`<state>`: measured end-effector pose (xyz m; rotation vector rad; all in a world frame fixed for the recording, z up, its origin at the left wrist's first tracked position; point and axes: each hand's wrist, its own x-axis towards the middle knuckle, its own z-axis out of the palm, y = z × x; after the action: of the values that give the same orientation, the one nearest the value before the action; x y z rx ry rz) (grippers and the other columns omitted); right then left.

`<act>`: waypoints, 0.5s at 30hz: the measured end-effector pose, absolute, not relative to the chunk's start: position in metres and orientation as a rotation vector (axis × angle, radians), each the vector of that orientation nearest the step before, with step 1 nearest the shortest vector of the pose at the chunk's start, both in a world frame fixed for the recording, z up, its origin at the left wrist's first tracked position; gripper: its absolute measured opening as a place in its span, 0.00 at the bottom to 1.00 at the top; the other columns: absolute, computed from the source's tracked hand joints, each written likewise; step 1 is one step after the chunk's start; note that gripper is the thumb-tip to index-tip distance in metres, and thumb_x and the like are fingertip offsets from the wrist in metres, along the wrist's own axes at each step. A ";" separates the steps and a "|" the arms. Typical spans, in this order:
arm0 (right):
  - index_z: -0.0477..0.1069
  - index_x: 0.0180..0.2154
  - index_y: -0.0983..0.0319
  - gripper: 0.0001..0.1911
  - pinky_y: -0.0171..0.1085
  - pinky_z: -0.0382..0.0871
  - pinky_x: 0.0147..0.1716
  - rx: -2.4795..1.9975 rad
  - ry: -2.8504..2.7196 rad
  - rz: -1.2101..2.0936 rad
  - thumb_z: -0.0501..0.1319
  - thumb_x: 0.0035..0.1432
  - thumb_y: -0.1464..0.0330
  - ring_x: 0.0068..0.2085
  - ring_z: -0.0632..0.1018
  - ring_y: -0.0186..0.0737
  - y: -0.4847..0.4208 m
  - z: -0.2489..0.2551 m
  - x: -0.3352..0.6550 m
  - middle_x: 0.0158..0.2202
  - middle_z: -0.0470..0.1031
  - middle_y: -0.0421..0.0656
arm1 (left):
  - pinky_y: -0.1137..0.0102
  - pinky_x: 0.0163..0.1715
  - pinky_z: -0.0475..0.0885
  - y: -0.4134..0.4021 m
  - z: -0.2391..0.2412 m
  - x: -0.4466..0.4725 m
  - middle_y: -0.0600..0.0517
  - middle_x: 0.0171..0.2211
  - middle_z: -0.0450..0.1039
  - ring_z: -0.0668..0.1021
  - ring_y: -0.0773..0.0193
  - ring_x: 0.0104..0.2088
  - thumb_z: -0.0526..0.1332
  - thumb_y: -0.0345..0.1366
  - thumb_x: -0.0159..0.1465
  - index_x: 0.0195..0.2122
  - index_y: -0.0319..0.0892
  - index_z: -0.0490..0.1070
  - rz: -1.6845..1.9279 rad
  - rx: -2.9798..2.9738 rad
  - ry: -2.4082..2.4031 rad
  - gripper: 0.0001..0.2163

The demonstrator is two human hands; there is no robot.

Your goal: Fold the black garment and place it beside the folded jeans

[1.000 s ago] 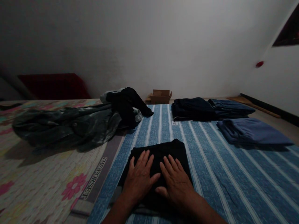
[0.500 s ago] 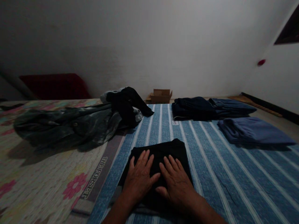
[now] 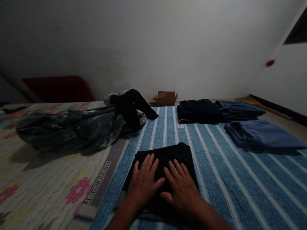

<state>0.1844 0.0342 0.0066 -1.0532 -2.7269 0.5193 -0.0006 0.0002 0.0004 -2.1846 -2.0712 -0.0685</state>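
A folded black garment (image 3: 165, 151) lies in front of me on a blue striped sheet (image 3: 216, 179); its exact kind I cannot tell. My left hand (image 3: 143, 180) rests flat on its left half, fingers stretched forward. On the right half lies my right hand (image 3: 181, 185), palm down with the fingers a little apart. The two thumbs point toward each other with black cloth between them. Some grey cloth (image 3: 120, 198) shows at the garment's lower left edge. Both hands hide much of the garment's near part.
Rumpled grey-green and black clothes (image 3: 76, 129) lie at the left on a flowered sheet (image 3: 48, 188). Folded dark blue trousers (image 3: 199, 110) and a folded lighter blue garment (image 3: 262, 134) lie at the right. A cardboard box (image 3: 166, 98) stands by the wall.
Both hands stay flat on the black garment in the same place. The view has shifted very slightly; nothing else has visibly moved.
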 end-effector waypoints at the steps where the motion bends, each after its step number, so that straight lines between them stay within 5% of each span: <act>1: 0.53 0.63 0.63 0.36 0.55 0.39 0.61 -1.057 -2.725 0.519 0.54 0.58 0.52 0.65 0.43 0.55 0.034 0.007 0.184 0.65 0.45 0.51 | 0.44 0.57 0.52 0.000 0.001 0.000 0.44 0.64 0.50 0.56 0.48 0.63 0.55 0.50 0.61 0.60 0.42 0.59 -0.072 -2.184 -2.072 0.29; 15: 0.55 0.62 0.63 0.40 0.55 0.40 0.61 -1.057 -2.713 0.525 0.49 0.57 0.44 0.65 0.44 0.55 0.033 0.008 0.185 0.65 0.46 0.52 | 0.44 0.56 0.53 0.000 -0.001 -0.001 0.44 0.64 0.50 0.55 0.49 0.63 0.55 0.50 0.61 0.60 0.42 0.58 -0.089 -2.188 -2.059 0.29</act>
<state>0.1849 0.0335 0.0077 -1.0569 -2.7133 0.5246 -0.0012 -0.0005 -0.0010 -2.1883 -2.0587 -0.0887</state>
